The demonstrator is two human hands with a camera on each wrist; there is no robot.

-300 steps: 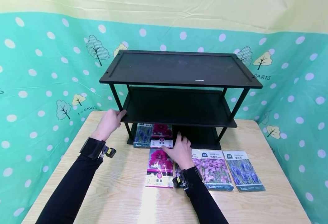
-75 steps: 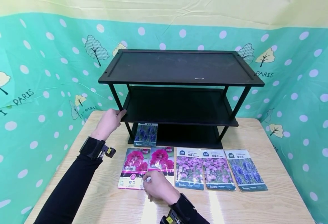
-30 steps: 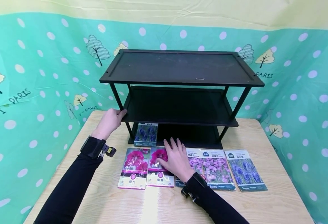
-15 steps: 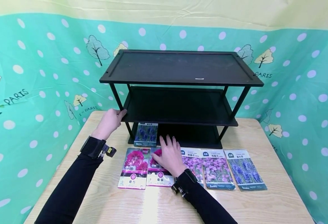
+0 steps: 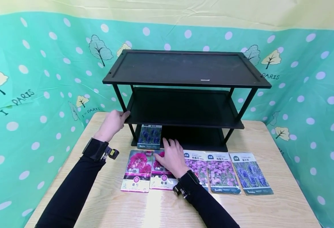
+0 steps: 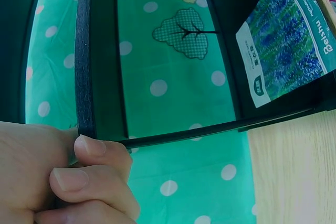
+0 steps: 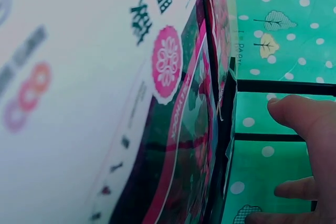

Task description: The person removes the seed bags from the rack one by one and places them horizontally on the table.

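Note:
In the head view my left hand [image 5: 112,124] grips the black three-tier shelf rack [image 5: 184,68] where its front left post meets the middle tier. The left wrist view shows these fingers [image 6: 89,179] curled at the tier's corner. My right hand [image 5: 174,157] lies over the upper part of a pink hollyhock seed packet [image 5: 163,179], fingers spread and fingertips at the lower tier's front edge. Another hollyhock packet [image 5: 137,171] lies just left of it on the table. A blue-flowered seed packet [image 5: 150,136] stands at the lower tier's left end.
Two packets with purple-pink flowers, one [image 5: 198,171] partly under the right forearm and one [image 5: 223,174] beside it, lie to the right. A blue-flowered packet [image 5: 252,174] lies rightmost on the wooden table [image 5: 112,202]. A patterned green curtain [image 5: 41,95] hangs behind.
The hollyhock packet seen on the lower tier ten seconds ago is gone from there; two now lie side by side on the table. My right hand has moved up from their lower edges. The left hand stays put.

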